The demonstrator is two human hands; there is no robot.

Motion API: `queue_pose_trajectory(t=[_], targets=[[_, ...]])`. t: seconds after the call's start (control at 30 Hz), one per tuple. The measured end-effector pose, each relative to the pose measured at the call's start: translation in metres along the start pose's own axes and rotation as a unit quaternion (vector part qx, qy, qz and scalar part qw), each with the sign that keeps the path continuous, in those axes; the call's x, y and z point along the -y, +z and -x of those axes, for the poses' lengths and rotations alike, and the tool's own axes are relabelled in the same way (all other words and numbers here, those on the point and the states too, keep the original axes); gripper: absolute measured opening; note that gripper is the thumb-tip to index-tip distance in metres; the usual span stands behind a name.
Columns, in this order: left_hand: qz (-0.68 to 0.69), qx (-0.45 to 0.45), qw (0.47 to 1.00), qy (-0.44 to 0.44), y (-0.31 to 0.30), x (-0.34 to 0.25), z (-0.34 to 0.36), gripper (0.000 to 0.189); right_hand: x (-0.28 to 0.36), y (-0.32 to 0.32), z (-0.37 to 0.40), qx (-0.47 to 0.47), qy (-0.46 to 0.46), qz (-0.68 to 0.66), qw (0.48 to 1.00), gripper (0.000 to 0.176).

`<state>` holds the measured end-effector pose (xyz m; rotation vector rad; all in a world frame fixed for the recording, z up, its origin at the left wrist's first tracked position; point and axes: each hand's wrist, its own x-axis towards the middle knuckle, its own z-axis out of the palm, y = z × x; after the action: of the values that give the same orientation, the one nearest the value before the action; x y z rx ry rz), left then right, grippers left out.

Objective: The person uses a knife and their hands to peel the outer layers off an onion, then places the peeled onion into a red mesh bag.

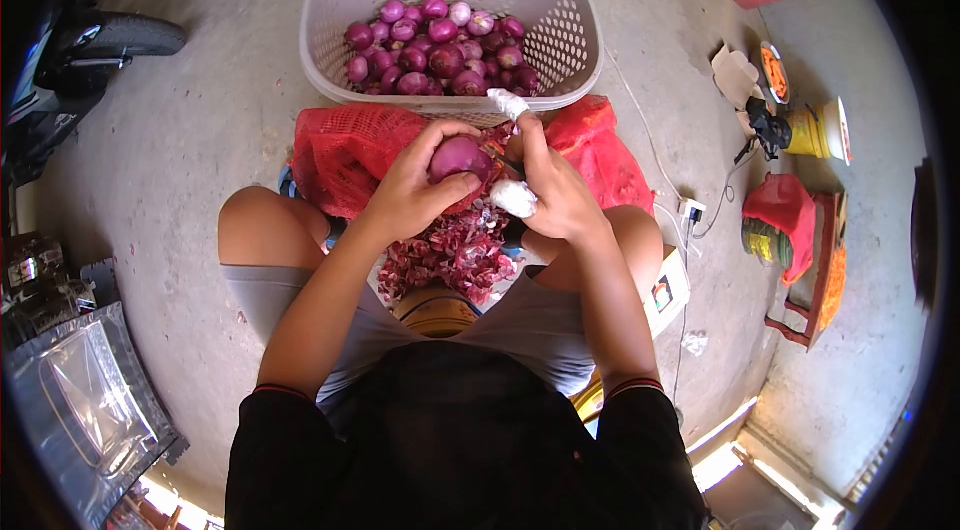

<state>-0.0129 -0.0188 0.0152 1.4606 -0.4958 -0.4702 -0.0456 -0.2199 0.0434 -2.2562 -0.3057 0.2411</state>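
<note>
My left hand (412, 192) is wrapped around a purple-red onion (460, 160), its thumb across the near side. Just right of the onion, my right hand (556, 185) has its thumb and index finger spread apart, both tips wrapped in white. The other right fingers are mostly hidden, and nothing shows between the thumb and index finger. Below both hands lies a heap of onion skins (455, 260). Beyond them stands a grey plastic basket (315, 40) holding many red onions (440, 58).
Red mesh sacking (345, 155) and more red sacking (605, 145) lie before the basket. A power socket (690, 210) with cables sits to the right. Farther right are a yellow bucket (810, 133) and a small wooden stool (820, 280). A motorbike wheel (130, 35) stands at upper left.
</note>
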Motion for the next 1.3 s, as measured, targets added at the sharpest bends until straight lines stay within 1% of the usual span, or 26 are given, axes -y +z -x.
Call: queue_pose_trajectory(t=[0.07, 0.17, 0.27, 0.37, 0.47, 0.57, 0.63, 0.77, 0.87, 0.97, 1.07, 1.17, 1.27, 1.3], targets=[[-0.024, 0.006, 0.999, 0.023, -0.002, 0.000, -0.001, 0.044, 0.004, 0.001, -0.001, -0.003, -0.048, -0.007, 0.999, 0.085], [-0.002, 0.002, 1.000, 0.006, 0.001, -0.001, 0.000, 0.044, -0.007, 0.010, -0.002, -0.032, -0.091, 0.031, 0.995, 0.083], [-0.019, 0.007, 1.000, 0.020, -0.001, -0.001, 0.000, 0.045, -0.008, 0.011, -0.003, -0.033, -0.066, 0.017, 0.997, 0.083], [0.004, 0.002, 1.000, 0.006, 0.000, -0.001, 0.000, 0.046, -0.003, 0.009, -0.005, -0.043, -0.023, -0.001, 0.999, 0.084], [0.023, 0.010, 1.000, 0.003, 0.000, -0.002, 0.001, 0.046, -0.011, 0.011, -0.003, -0.068, -0.018, 0.030, 0.997, 0.084], [0.035, -0.008, 0.999, 0.023, 0.003, -0.001, 0.000, 0.046, -0.003, 0.004, -0.002, -0.055, -0.059, -0.041, 0.996, 0.084], [0.026, -0.021, 0.999, 0.017, 0.001, 0.002, 0.000, 0.047, 0.000, 0.005, -0.001, -0.038, -0.057, -0.039, 0.997, 0.083], [0.002, -0.023, 1.000, 0.022, 0.000, 0.005, 0.000, 0.049, -0.003, 0.009, -0.002, -0.025, -0.036, -0.007, 0.999, 0.083], [0.038, -0.016, 0.999, -0.013, 0.000, -0.001, 0.001, 0.050, -0.008, 0.012, -0.004, -0.046, -0.033, 0.008, 0.998, 0.082], [0.067, -0.013, 0.998, -0.006, 0.001, -0.003, 0.001, 0.051, -0.002, 0.010, -0.003, -0.049, -0.010, 0.002, 0.999, 0.082], [0.088, 0.003, 0.996, -0.033, -0.001, -0.003, 0.002, 0.052, -0.002, 0.009, -0.004, -0.063, -0.022, 0.019, 0.998, 0.080], [0.054, 0.015, 0.998, -0.001, 0.001, -0.004, 0.002, 0.052, -0.006, 0.008, -0.006, -0.066, -0.002, 0.020, 0.998, 0.080], [0.079, 0.019, 0.997, -0.015, 0.002, -0.003, 0.002, 0.052, -0.009, 0.006, -0.003, -0.059, 0.007, -0.019, 0.998, 0.081], [0.040, 0.015, 0.999, 0.008, 0.001, 0.000, 0.001, 0.052, -0.008, 0.005, -0.003, -0.056, 0.006, -0.032, 0.998, 0.082]])
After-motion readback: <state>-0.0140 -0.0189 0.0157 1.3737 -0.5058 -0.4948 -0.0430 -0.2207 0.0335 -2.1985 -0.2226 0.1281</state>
